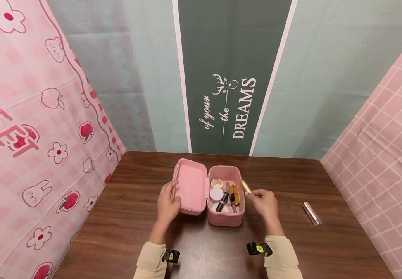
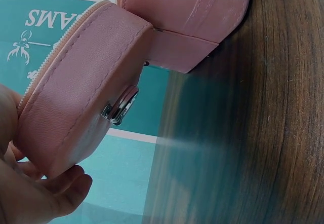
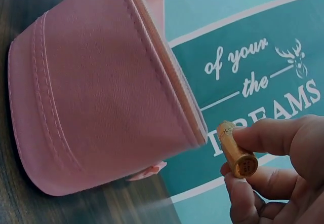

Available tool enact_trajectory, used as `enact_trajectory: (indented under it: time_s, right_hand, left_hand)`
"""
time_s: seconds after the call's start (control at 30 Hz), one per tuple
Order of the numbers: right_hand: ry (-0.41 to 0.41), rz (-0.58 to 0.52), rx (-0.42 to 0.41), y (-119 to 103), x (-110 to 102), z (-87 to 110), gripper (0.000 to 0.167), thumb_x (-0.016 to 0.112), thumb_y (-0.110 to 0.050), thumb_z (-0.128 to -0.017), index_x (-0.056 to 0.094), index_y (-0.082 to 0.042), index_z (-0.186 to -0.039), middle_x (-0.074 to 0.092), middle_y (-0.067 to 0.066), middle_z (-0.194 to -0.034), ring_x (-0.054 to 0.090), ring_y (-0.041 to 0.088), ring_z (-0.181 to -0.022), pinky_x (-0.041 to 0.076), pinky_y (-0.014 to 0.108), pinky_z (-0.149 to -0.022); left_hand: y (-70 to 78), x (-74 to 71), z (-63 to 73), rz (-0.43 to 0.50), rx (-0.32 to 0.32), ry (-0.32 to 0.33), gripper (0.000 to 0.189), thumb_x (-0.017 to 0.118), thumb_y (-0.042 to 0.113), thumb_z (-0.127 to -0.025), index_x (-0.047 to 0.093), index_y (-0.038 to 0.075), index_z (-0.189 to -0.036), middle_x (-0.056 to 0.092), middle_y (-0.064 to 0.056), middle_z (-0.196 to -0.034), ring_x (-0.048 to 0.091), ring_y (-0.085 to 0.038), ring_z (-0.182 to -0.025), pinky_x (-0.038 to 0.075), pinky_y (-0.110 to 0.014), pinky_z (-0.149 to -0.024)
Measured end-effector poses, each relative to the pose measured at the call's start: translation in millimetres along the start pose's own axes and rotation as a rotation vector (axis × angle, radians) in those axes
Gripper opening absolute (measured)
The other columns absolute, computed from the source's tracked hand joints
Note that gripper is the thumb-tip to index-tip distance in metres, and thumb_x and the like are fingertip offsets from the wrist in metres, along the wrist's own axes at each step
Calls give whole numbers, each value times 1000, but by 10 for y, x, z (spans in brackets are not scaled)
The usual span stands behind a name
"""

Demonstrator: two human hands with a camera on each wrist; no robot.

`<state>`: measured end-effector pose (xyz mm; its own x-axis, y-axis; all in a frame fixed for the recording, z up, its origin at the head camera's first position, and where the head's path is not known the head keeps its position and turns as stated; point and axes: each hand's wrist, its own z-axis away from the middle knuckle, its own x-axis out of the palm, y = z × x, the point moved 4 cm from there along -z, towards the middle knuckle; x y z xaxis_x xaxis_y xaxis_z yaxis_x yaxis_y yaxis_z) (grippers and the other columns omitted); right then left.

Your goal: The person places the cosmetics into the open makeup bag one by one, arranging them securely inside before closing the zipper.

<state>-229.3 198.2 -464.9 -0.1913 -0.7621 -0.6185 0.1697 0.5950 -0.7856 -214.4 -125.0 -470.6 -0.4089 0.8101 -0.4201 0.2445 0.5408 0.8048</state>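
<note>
A pink zip-up cosmetic case (image 1: 226, 221) stands on the table, its lid (image 1: 190, 186) swung out to the left. My left hand (image 1: 167, 203) grips the lid's outer edge, thumb near the front corner; the left wrist view shows fingers curled under the lid (image 2: 76, 82). Just off the case's right rim, my right hand (image 1: 265, 203) pinches a gold lipstick tube (image 3: 236, 153) between thumb and fingers. Inside the case lie a black lipstick tube (image 1: 223, 202), round white-lidded pots (image 1: 216, 194) and an amber-coloured item (image 1: 234, 193) whose kind is unclear.
A pink and clear lipstick tube (image 1: 311, 213) lies on the brown wooden table (image 1: 291, 174) at the right. Behind the table hangs a green printed cloth (image 1: 235, 38), with pink patterned cloths at both sides. A metal handle fitting (image 2: 120, 106) sits on the lid's outer face.
</note>
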Motion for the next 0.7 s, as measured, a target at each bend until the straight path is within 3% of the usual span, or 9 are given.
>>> enact_trajectory:
  time_s: [0.4,0.7]
  right_hand:
    - [-106,146,14,-200,72,-52,32,67,-34,-82,71,-3,-88,64,8,-81,53,23,-70,38,35,-55]
    - [-121,219,19,-296,160,-144,26,68,-33,-81,71,-7,-82,61,3,-72,51,22,-65,36,34,-50]
  left_hand:
    - [-12,1,-4,-18,7,-3,51,57,-10,-64,63,4,-113,55,-16,-120,53,-32,-108,41,-46,-86]
    - [-8,-2,-9,-8,12,-5,50,57,-10,-64,63,2,-113,55,-16,-120,53,-32,-107,41,-46,-85]
